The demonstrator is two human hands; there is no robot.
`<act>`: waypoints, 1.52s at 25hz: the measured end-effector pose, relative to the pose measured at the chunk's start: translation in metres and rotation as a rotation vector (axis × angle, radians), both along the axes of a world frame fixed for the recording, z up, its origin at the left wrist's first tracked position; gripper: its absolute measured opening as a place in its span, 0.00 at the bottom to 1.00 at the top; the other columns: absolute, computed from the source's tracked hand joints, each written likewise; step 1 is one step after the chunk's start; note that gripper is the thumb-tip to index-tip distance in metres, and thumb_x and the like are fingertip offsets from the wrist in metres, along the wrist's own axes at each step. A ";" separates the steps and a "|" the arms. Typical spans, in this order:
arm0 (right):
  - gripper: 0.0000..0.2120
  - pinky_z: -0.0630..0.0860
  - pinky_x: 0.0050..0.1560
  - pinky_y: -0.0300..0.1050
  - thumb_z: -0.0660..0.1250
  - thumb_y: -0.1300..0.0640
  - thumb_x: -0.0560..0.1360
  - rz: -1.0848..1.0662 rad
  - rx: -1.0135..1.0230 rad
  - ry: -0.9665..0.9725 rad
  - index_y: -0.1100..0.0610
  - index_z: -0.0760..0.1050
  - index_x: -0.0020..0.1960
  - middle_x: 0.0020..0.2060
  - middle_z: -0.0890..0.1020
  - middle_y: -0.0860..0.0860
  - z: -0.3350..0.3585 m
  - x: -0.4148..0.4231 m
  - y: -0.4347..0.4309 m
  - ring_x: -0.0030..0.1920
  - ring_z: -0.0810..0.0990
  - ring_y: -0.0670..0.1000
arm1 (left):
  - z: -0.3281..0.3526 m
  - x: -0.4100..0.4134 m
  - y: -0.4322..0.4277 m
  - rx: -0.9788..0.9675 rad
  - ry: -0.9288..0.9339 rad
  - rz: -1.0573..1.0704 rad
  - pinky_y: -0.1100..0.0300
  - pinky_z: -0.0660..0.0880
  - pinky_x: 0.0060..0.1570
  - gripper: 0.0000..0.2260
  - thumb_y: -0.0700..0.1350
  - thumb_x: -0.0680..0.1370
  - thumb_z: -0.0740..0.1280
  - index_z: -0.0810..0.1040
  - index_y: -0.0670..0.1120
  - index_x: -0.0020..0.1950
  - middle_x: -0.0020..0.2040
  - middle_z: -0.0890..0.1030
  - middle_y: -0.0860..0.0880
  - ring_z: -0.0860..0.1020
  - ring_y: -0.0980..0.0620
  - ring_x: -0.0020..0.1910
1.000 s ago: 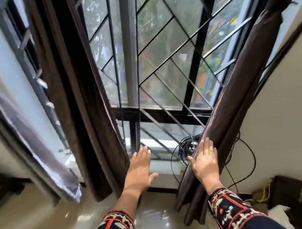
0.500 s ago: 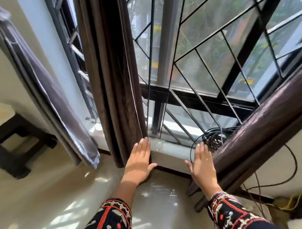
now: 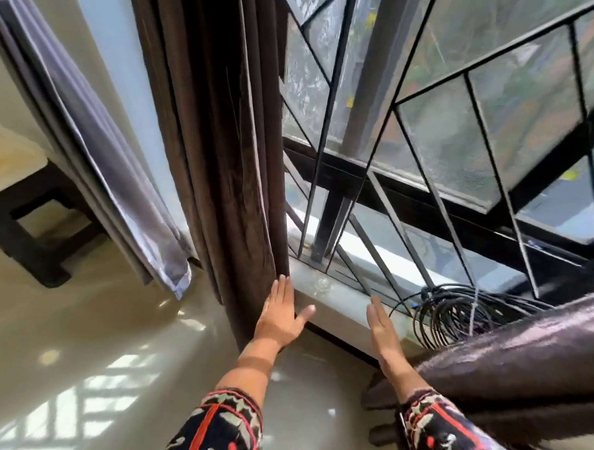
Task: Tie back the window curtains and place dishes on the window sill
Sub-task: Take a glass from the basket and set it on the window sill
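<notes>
Both arms reached forward and down toward the window sill [image 3: 338,302]. The left hand [image 3: 280,318] was flat and open, palm down, its fingers straight and pressed together and its thumb spread out to the right. Its fingertips lay against the lower edge of the left curtain [image 3: 225,143], just where the cloth met the corner of the sill. The right hand [image 3: 383,333] was also open and showed edge-on, with straight fingers pointing at the sill's front face. Whether it touched the sill could not be told. Its wrist ran just beside the right curtain [image 3: 516,362].

Both curtains were dark brown with a soft, velvety sheen. The left one hung upright in deep vertical folds, and the right one was gathered into a thick roll that slanted across the lower right corner. The sill was a pale, smooth, glossy slab. A coil of thin black cable [image 3: 460,316] lay on it near the right curtain. Behind it rose a black metal grille [image 3: 432,193] of slim diagonal bars over hazy glass. A grey satin curtain [image 3: 94,147] hung further left above a glossy beige floor [image 3: 91,350]. The sleeves [image 3: 222,429] were dark cloth with red and cream patterning.
</notes>
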State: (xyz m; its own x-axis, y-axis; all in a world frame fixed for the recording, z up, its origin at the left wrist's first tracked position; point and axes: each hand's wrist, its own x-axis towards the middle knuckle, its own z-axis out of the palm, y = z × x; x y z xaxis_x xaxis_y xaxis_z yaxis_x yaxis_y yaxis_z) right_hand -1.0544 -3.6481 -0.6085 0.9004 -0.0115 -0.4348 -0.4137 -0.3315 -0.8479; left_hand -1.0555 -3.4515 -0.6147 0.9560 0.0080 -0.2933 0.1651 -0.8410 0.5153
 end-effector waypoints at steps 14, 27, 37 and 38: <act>0.39 0.48 0.73 0.48 0.43 0.31 0.71 -0.161 0.236 0.113 0.53 0.53 0.75 0.75 0.55 0.48 -0.245 0.132 0.004 0.74 0.54 0.49 | -0.244 0.150 -0.042 -0.606 0.113 0.213 0.54 0.47 0.73 0.28 0.54 0.81 0.53 0.46 0.46 0.76 0.77 0.49 0.48 0.49 0.49 0.76; 0.48 0.48 0.74 0.48 0.45 0.28 0.64 -0.222 0.433 0.062 0.56 0.47 0.76 0.75 0.52 0.51 -0.336 0.214 0.022 0.75 0.53 0.50 | -0.342 0.235 -0.065 -1.047 0.226 0.400 0.54 0.51 0.72 0.29 0.61 0.78 0.44 0.54 0.48 0.75 0.76 0.56 0.47 0.55 0.48 0.74; 0.38 0.51 0.74 0.46 0.42 0.34 0.73 -0.231 0.486 0.152 0.57 0.51 0.75 0.74 0.58 0.52 -0.239 0.122 0.027 0.74 0.57 0.51 | -0.254 0.136 -0.068 -1.289 0.381 0.601 0.64 0.53 0.64 0.30 0.63 0.78 0.43 0.60 0.46 0.73 0.72 0.64 0.49 0.62 0.60 0.65; 0.38 0.52 0.74 0.46 0.43 0.35 0.73 -0.236 0.490 0.143 0.58 0.52 0.75 0.74 0.59 0.53 -0.221 0.114 0.026 0.73 0.58 0.51 | -0.238 0.127 -0.067 -1.269 0.387 0.646 0.63 0.55 0.64 0.30 0.62 0.78 0.44 0.60 0.45 0.73 0.72 0.65 0.48 0.62 0.58 0.67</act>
State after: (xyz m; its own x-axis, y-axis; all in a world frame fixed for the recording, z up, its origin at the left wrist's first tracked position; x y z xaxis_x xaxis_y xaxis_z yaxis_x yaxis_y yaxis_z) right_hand -0.9409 -3.6220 -0.8299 0.8297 0.0286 -0.5575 -0.5511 0.2020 -0.8097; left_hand -0.9287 -3.5186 -0.8529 0.7487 -0.0586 -0.6603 0.6234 0.4006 0.6715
